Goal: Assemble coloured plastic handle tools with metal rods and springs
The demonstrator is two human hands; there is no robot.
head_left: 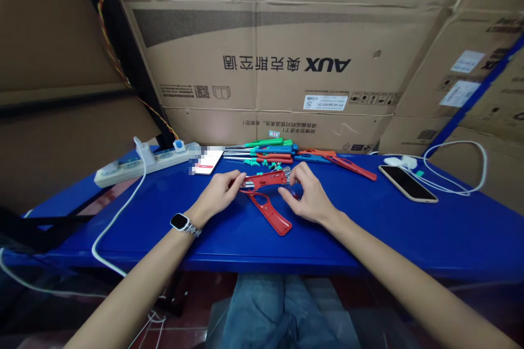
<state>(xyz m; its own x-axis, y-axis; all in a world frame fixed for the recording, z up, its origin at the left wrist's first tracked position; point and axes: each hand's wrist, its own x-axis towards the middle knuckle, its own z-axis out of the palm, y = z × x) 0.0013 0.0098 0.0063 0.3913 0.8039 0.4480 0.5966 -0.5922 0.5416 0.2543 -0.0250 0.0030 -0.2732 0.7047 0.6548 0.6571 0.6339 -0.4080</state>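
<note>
Above the middle of the tabletop (352, 245), a red plastic casing half (268, 179), long and hollow, with ribs and slots on the visible inner side; left hand (219, 191) pinched closed upon its left end, close to a shiny metal tube (249, 185); right hand (313, 194) just beside the other end, fingers curved, thumb and forefinger apart, cannot tell whether holding some small part; within the hollow, fittings too small to name; nearer to the front edge, a second red shell (275, 218), glossy, with a loop-shaped opening; toward the back edge, green, blue and red handles (282, 149) with slim metal rods; behind, brown printed cardboard (262, 32), flat and creased.
</note>
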